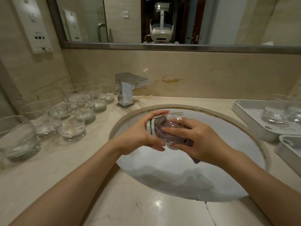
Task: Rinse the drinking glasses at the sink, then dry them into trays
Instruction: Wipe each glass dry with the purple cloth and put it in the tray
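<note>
Over the white sink (211, 168) I hold a clear drinking glass (160, 128) on its side. My left hand (143, 136) grips its base end, thumb below and fingers on top. My right hand (195, 141) holds a purple cloth (162, 126) stuffed into the glass, with a corner of the cloth hanging out under my palm. Several more clear glasses (73, 121) stand upright on the counter at the left. A grey tray (249, 118) at the right holds two glasses (275, 113).
A chrome faucet (128, 88) stands behind the sink at the left, with no water running. A second grey tray (288, 149) lies in front of the first at the right edge. A mirror and a wall-mounted dispenser (34, 25) are at the back.
</note>
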The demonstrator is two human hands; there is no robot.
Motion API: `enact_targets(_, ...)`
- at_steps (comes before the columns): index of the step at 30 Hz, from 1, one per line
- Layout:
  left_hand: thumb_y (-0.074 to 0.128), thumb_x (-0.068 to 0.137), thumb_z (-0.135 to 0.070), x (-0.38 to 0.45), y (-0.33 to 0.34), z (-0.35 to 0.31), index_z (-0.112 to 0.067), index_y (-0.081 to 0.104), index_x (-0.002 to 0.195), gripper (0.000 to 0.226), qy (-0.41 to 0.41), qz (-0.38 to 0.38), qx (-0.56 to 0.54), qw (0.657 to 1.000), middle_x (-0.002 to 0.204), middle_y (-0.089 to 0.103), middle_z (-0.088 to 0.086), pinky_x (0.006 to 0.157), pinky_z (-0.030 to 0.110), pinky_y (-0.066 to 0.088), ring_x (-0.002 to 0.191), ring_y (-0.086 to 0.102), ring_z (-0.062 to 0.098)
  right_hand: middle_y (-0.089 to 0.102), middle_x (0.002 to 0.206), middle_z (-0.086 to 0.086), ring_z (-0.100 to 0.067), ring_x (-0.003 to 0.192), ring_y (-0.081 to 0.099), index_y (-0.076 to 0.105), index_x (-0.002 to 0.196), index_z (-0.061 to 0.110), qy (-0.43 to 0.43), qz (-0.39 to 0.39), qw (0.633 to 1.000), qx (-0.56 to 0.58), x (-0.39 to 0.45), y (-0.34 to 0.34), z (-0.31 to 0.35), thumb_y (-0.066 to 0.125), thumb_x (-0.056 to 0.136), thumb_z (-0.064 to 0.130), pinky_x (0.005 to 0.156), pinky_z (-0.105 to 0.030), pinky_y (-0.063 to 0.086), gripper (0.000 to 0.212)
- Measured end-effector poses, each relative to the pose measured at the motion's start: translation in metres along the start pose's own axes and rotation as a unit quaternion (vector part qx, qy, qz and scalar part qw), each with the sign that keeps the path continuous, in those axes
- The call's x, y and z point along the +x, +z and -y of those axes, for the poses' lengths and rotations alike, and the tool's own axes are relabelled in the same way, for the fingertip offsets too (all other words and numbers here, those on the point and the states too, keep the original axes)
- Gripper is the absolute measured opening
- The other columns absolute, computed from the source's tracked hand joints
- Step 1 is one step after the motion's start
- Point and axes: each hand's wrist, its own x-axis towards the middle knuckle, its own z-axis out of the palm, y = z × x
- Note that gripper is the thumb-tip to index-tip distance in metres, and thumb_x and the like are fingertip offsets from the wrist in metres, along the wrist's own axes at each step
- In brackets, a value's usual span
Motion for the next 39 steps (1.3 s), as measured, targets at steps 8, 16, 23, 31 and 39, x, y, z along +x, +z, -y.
enact_targets(8, 0.077, 0.074, 0.002, 0.003, 0.008, 0.013, -0.039, 0.047, 0.131, 0.076, 0.189, -0.088, 0.313, 0.926, 0.125, 0.049, 0.004, 0.087, 0.017, 0.050, 0.104, 0.059, 0.018, 0.069, 0.096, 0.020, 0.001, 0.091, 0.064, 0.063, 0.104, 0.048, 0.238, 0.033, 0.891, 0.384, 0.009, -0.009, 0.014, 0.079, 0.070, 0.031, 0.083, -0.016, 0.049, 0.042)
enact_targets(16, 0.079, 0.072, 0.002, 0.004, 0.004, 0.012, -0.046, 0.046, 0.126, 0.079, 0.189, -0.092, 0.339, 0.917, 0.123, 0.047, -0.005, 0.086, 0.013, 0.048, 0.110, 0.055, 0.011, 0.072, 0.085, 0.017, 0.002, 0.078, 0.065, 0.066, 0.110, 0.036, 0.271, 0.049, 0.842, 0.463, 0.009, -0.011, 0.018, 0.077, 0.077, 0.017, 0.075, -0.017, 0.051, 0.039)
enact_targets(23, 0.065, 0.074, 0.022, -0.001, 0.003, -0.003, -0.029, 0.052, 0.127, 0.075, -0.017, -0.011, -0.024, 1.000, 0.125, 0.056, 0.011, 0.077, 0.044, 0.060, 0.098, 0.069, 0.033, 0.059, 0.128, -0.002, -0.026, 0.108, 0.062, 0.061, 0.128, 0.031, 0.042, 0.014, 0.995, 0.093, 0.000, -0.002, 0.002, 0.069, 0.078, 0.035, 0.083, -0.043, 0.056, 0.050)
enact_targets(31, 0.079, 0.074, -0.002, 0.001, 0.006, 0.007, -0.043, 0.045, 0.125, 0.075, 0.154, -0.071, 0.292, 0.941, 0.129, 0.048, -0.002, 0.092, 0.025, 0.051, 0.110, 0.057, 0.014, 0.069, 0.100, 0.017, 0.003, 0.091, 0.064, 0.065, 0.102, 0.044, 0.237, 0.030, 0.878, 0.414, 0.007, -0.008, 0.012, 0.079, 0.075, 0.018, 0.083, -0.016, 0.051, 0.040)
enact_targets(39, 0.079, 0.068, 0.007, 0.001, 0.005, 0.005, -0.041, 0.048, 0.126, 0.081, 0.088, -0.060, 0.212, 0.971, 0.128, 0.050, -0.004, 0.080, 0.025, 0.056, 0.103, 0.064, 0.016, 0.070, 0.090, 0.019, 0.001, 0.084, 0.064, 0.067, 0.107, 0.034, 0.228, 0.059, 0.888, 0.395, 0.006, -0.008, 0.012, 0.079, 0.077, 0.017, 0.076, -0.014, 0.048, 0.036)
